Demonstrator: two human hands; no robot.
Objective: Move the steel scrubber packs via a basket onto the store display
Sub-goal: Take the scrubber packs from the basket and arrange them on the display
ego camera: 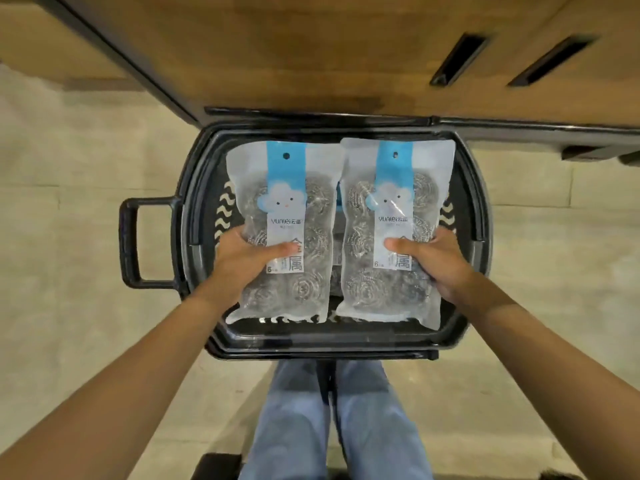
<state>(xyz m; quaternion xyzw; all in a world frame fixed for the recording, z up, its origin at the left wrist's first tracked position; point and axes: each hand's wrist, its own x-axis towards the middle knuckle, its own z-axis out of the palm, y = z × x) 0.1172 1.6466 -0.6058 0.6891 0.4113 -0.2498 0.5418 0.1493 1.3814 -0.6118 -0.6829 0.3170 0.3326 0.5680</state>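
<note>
Seen from above, a black plastic basket (346, 342) sits on the floor below a wooden display cabinet (311, 46). Over the basket's left half, the left hand (242, 261) pinches a steel scrubber pack (282, 188), thumb on its front, fingers curled round its left edge. Beside it, edges touching, a second scrubber pack (398, 188) hangs over the right half, pinched the same way by the right hand (440, 265). Each slick bag is held only at one edge, so it could probably slip or twist loose, or catch the basket's far edge.
</note>
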